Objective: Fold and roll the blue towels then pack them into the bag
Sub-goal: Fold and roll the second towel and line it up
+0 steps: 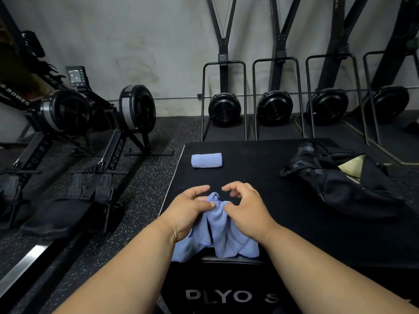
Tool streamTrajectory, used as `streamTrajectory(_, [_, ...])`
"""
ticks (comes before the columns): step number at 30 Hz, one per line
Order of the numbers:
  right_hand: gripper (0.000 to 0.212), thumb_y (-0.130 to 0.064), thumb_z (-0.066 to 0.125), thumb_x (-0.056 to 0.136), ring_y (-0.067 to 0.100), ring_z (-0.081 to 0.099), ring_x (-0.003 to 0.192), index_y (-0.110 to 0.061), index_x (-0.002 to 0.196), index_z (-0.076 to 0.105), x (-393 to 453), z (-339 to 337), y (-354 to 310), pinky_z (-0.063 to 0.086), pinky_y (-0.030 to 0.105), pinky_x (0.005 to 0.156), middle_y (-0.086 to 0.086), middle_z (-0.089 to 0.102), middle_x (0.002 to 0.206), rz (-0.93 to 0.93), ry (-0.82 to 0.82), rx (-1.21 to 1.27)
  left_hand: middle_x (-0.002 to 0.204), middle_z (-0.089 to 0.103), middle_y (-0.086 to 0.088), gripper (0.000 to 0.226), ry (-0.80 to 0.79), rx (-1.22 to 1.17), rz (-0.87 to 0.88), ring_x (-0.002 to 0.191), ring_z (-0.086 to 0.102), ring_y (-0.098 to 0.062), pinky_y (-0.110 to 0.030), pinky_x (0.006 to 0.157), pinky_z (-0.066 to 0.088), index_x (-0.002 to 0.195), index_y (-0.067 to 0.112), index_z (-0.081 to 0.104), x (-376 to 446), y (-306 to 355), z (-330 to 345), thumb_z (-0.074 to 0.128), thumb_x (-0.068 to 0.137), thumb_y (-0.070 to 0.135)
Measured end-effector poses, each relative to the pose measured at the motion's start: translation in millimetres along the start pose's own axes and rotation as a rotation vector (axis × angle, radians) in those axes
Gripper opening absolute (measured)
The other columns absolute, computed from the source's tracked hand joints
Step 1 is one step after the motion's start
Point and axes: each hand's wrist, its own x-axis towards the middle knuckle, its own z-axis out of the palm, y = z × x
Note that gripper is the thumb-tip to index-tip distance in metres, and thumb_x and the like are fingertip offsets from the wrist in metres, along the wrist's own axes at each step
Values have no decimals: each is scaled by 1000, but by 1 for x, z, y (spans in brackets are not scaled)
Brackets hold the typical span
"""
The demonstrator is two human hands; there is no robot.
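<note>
Both hands, left (189, 210) and right (246, 210), each pinch the towel (221, 232) bunched at 6 o'clock on the surface (260, 168). Folding seems just begun; next it needs spreading flat, with one roll (206, 160) at 11 and the bag (340, 177) at 2

Blue towels (221, 230), black bag (340, 177)

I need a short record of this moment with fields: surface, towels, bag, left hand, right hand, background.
surface: black plyo box
rolled towel: blue, lies at the far left of the box top, apart from both hands
loose towel: blue, bunched, hangs over the near edge
bag: black, open, at the right of the box top
left hand: pinches the loose towel
right hand: thumb on the loose towel, fingers curled above it
background: rowing machines on the floor at left
</note>
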Motion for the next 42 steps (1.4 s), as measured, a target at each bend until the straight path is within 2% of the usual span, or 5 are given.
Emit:
streamTrajectory(12, [8, -23, 73, 93, -2, 60, 112, -29, 89, 73, 10, 0, 5, 42, 17, 98, -18, 66, 114, -68, -155, 67, 127, 73, -14, 108, -226, 83, -3, 125, 66, -24, -39, 121, 36, 162, 21, 17, 8, 0, -11, 66, 71, -8])
streamTrajectory(19, [9, -16, 68, 98, -3, 54, 66, -18, 89, 71, 14, -1, -2, 48, 15, 68, -12, 63, 76, -18, -167, 127, 128, 72, -5, 113, -179, 159, 23, 105, 63, -24, -43, 85, 37, 156, 45, 29, 13, -5, -27, 63, 61, -8])
streamTrajectory(27, [12, -16, 69, 97, -3, 56, 67, -21, 87, 72, 17, -3, -1, 51, 18, 67, -17, 66, 74, 13, -43, 210, 74, 64, -6, 48, 64, 206, 80, 56, 54, -11, -24, 59, 49, 120, 6, 63, 0, -14, -52, 84, 78, -3])
streamTrajectory(32, [9, -16, 70, 97, 2, 52, 70, -19, 88, 72, 13, 1, -10, 49, 22, 70, -5, 63, 79, -6, -77, 265, 62, 37, 3, 32, 104, -33, 195, 53, 31, -10, -18, 47, 36, 85, 17, 48, -3, -12, -43, 70, 93, -5])
streamTrajectory(42, [9, -21, 68, 99, 6, 55, 78, -14, 94, 71, 5, 5, -23, 49, 24, 78, -4, 62, 84, 72, -198, 415, 78, 63, -7, 24, 62, 201, 322, 80, 54, -23, -45, 81, 45, 82, 24, 62, -8, 2, -22, 83, 74, 33])
